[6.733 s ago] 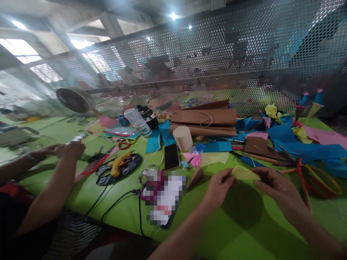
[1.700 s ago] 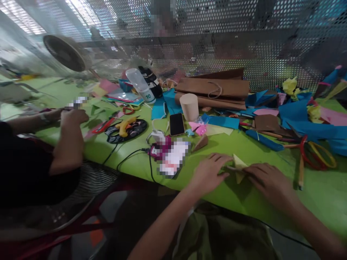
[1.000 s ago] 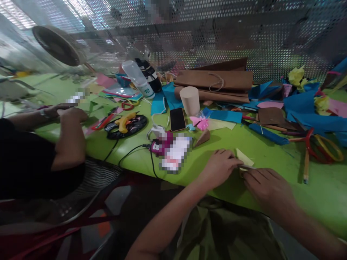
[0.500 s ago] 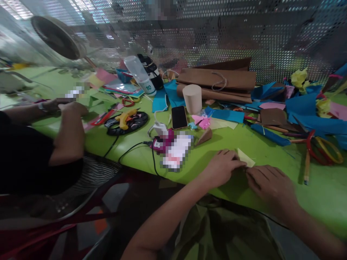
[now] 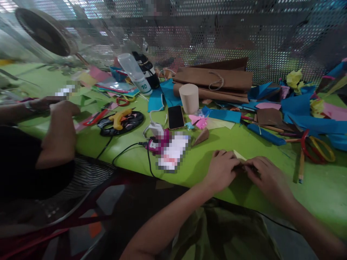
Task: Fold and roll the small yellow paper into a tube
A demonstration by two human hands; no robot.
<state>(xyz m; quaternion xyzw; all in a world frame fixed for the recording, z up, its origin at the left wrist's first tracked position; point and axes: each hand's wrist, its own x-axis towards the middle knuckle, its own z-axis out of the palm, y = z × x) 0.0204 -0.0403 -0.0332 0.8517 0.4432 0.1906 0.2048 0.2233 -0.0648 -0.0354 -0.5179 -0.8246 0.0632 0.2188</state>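
Observation:
A small pale yellow piece of paper [image 5: 239, 155] lies between my two hands near the front edge of the green table [image 5: 217, 142]. My left hand [image 5: 222, 169] pinches its left side, fingers curled over it. On the other side my right hand [image 5: 267, 177] grips the paper with thumb and fingers, its tips close to those of my left hand. Most of the paper is hidden under the fingers. A folded brown paper piece [image 5: 201, 137] rests to the left of my hands.
Left of my hands lie a lit phone [image 5: 173, 151], a dark phone [image 5: 176, 117] and a yellow glue gun [image 5: 119, 119]. Behind stand a beige cup [image 5: 189, 98] and brown paper rolls [image 5: 214, 81]. Scissors [image 5: 316, 146] and a pencil [image 5: 301, 166] are right. Another person's arm [image 5: 58, 133] is far left.
My fingers have closed further over the yellow paper, so less of it shows. My right hand has moved up and left, nearer my left hand. The whole view has shifted slightly.

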